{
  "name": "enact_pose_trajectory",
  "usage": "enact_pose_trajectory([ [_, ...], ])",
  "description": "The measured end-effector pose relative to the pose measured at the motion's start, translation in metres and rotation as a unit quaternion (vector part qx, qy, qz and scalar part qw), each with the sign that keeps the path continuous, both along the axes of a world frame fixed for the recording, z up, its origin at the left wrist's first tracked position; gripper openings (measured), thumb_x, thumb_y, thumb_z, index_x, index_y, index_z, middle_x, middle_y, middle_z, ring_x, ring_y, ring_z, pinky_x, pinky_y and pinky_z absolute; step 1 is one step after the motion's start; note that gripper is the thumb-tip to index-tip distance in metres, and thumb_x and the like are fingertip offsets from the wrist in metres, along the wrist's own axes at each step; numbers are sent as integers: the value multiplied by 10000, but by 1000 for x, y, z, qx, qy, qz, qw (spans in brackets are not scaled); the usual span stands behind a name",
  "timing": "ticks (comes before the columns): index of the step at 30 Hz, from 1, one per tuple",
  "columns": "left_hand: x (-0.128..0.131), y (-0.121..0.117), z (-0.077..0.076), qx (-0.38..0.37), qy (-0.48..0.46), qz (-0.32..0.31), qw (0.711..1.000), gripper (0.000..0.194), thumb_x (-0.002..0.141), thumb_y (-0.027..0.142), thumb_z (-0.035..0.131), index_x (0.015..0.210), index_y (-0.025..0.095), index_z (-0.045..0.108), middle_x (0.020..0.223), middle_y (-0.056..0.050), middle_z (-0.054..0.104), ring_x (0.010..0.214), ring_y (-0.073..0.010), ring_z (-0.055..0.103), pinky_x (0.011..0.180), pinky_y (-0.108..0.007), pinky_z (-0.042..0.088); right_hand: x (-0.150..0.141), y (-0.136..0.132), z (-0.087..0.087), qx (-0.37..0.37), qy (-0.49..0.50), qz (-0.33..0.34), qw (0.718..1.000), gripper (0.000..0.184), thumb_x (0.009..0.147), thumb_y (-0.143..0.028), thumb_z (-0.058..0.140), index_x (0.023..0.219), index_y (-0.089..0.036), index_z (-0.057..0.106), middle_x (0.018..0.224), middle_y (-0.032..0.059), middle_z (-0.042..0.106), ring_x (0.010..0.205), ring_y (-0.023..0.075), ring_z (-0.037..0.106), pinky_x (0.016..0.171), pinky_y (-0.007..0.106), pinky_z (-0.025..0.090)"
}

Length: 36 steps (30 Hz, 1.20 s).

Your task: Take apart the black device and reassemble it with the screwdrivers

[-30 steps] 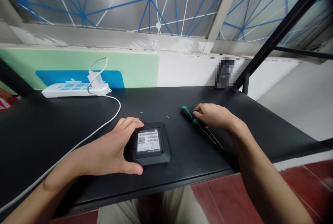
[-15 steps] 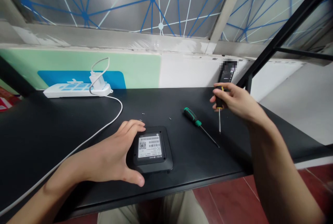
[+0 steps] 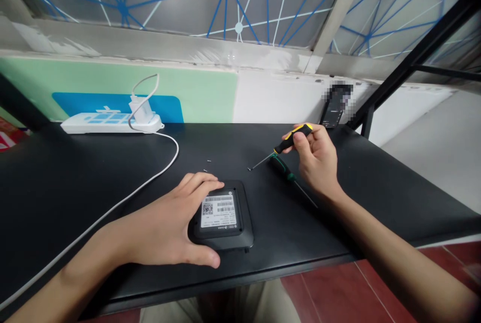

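Note:
My left hand (image 3: 176, 228) spans the left side of a flat black square device (image 3: 246, 223), fingers at its far edge and thumb at its near edge. A white label (image 3: 220, 211) with a QR code and barcodes faces up on it. My right hand (image 3: 315, 155) is closed around a black-and-yellow screwdriver (image 3: 291, 138), which slants down to the left. Its tip is at a small screw (image 3: 249, 169) on the table; whether they touch is too small to tell. A green-and-black screwdriver (image 3: 283, 169) lies just below. Two more small screws (image 3: 209, 161) lie beyond the device.
A white power strip (image 3: 112, 123) with a plugged-in charger (image 3: 142, 110) stands against the back wall. Its white cable (image 3: 150, 183) runs across the left of the black table (image 3: 233, 140). A phone (image 3: 334, 107) leans at the back right, near a black metal frame (image 3: 379, 82).
My right hand has moved left and tilted the screwdriver from nearly upright to slanting, bringing its tip to the screw. My left hand stays at the device; the view has shifted slightly.

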<state>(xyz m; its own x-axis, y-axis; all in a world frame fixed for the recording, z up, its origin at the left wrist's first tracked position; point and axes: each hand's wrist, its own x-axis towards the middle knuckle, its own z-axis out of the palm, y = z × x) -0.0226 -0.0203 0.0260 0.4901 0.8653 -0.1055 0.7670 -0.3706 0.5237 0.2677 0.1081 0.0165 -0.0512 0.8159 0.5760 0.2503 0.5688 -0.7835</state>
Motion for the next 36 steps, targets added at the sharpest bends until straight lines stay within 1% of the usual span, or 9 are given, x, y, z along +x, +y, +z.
enact_pose_trajectory([
  [4,2,-1,2,2,5,10,1000,1003,729,620,818,1539,268,342,1612,-122,343,1495,-405,328,1218,-628,342,0,6,-3,18,5,0,1000,259,964,-483,602,1045,-245,540,937,17,717,681,124,675,734,317,583],
  [8,3,-1,2,12,2,14,1000,947,759,643,783,1529,263,382,1592,-118,379,1469,-393,376,1217,-607,356,0,9,-5,20,62,22,998,283,933,-497,665,1027,-241,588,901,1,717,645,101,659,692,287,572],
  [10,4,-1,2,22,2,13,1000,919,774,647,769,1519,260,396,1578,-116,396,1460,-383,385,1215,-596,362,-2,7,-4,-11,110,44,993,306,903,-526,697,1009,-251,615,877,-9,714,641,95,650,661,266,573],
  [13,5,0,0,35,5,9,999,870,796,647,749,1497,250,419,1557,-117,418,1447,-370,393,1204,-585,375,-9,1,-2,-101,189,94,972,343,855,-556,738,978,-248,651,836,-8,711,622,90,631,605,234,570],
  [15,6,1,-1,43,4,9,999,851,799,646,747,1484,250,434,1545,-115,433,1434,-369,404,1191,-582,390,-15,-4,-2,-154,223,126,954,336,847,-532,756,956,-228,663,823,-2,709,617,80,623,598,214,566],
  [17,7,1,-3,53,0,8,999,836,802,647,744,1477,258,442,1539,-108,444,1426,-367,414,1181,-575,403,-20,-8,-3,-181,240,147,942,315,849,-497,766,936,-213,664,822,-2,706,622,70,623,599,197,561],
  [21,7,2,-3,62,-4,2,998,830,800,651,743,1473,262,451,1529,-107,463,1415,-369,428,1174,-570,409,-25,-9,-5,-185,248,152,939,327,836,-485,784,937,-202,656,815,-7,706,612,64,617,597,190,559],
  [29,10,1,2,48,16,0,999,849,804,660,733,1480,239,439,1540,-122,446,1429,-373,411,1190,-586,387,-24,-9,-5,-166,224,141,950,332,846,-509,765,957,-220,645,820,-13,709,611,65,616,605,196,569],
  [36,10,0,2,49,14,0,999,848,803,652,740,1479,233,445,1535,-118,459,1432,-373,414,1195,-582,388,-25,-8,-8,-157,204,136,957,355,840,-521,767,966,-213,644,827,-13,719,600,63,630,603,196,571],
])
